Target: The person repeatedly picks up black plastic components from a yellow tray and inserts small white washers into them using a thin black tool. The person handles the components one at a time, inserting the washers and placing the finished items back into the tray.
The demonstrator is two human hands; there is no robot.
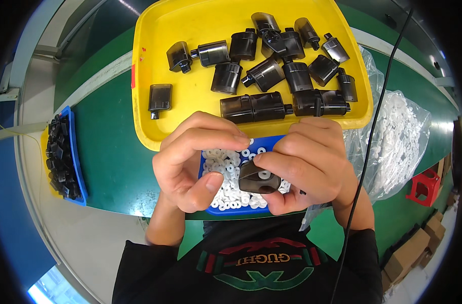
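My right hand grips a smoky, see-through black plastic cartridge shell between thumb and fingers. The shell's hollow end is turned up, and a white ring washer shows at it; whether it sits inside or on the wall I cannot tell. Beside it, my left hand is open, thumb and forefinger apart with nothing visible between them. Under both hands lies a blue tray heaped with small white ring washers.
Beyond my hands, a yellow tray holds several black cartridge shells. A bin of black parts stands at the left. On the right lies a clear bag of white washers. A black cable hangs across the right side.
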